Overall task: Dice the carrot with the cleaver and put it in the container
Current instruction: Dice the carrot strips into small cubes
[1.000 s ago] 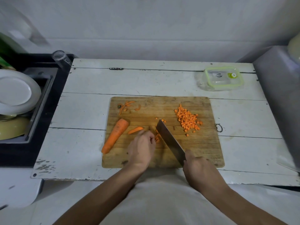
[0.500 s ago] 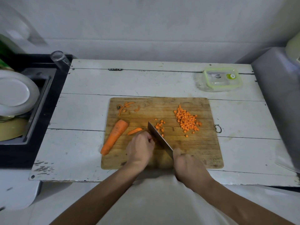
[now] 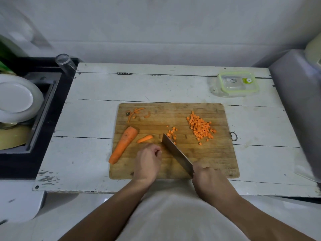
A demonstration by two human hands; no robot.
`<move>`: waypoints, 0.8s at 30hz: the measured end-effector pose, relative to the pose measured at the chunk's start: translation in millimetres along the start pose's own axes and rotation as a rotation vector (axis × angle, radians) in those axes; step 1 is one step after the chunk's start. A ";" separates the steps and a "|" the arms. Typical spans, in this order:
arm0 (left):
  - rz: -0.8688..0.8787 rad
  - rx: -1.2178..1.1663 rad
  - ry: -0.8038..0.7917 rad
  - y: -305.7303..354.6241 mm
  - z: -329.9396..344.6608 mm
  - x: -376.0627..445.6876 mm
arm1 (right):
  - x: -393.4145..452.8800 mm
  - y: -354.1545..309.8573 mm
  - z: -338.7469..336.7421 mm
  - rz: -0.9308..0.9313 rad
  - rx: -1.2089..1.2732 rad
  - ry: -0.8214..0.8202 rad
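Both forearms reach in from the bottom edge, bare. The left hand lies knuckles-up, fingers curled under — whether it holds anything cannot be told. The right hand grips the cleaver at its handle — blade angled forward-left.

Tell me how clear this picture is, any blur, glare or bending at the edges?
Head view: dim, even, bluish light with no glare; the cutting board, diced carrot and cleaver are sharp; the edges are soft and smeared, especially the far right; wide-angle distortion bows the table edges.
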State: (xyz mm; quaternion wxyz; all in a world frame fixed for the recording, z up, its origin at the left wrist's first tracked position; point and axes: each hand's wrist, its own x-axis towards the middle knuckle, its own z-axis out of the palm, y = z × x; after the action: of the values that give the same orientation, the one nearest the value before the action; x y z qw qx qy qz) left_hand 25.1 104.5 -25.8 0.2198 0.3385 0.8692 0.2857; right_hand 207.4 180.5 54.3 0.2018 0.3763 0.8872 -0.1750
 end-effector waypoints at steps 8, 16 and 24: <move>0.076 0.046 -0.003 -3.7 2.3 -2.0 | 11.5 -0.3 3.3 0.006 0.029 0.034; -0.106 -0.120 0.014 1.8 -5.5 1.1 | 5.6 31.9 -6.3 0.063 0.323 0.200; 0.206 0.103 0.036 22.4 -14.2 34.3 | 4.7 41.2 -10.0 0.164 0.346 0.229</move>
State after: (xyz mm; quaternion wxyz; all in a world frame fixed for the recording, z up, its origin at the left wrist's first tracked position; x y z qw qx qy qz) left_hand 4.2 137.7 -7.2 0.1558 0.4319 0.8470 0.2678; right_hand 232.6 214.8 54.0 0.0458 0.4934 0.8275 -0.2639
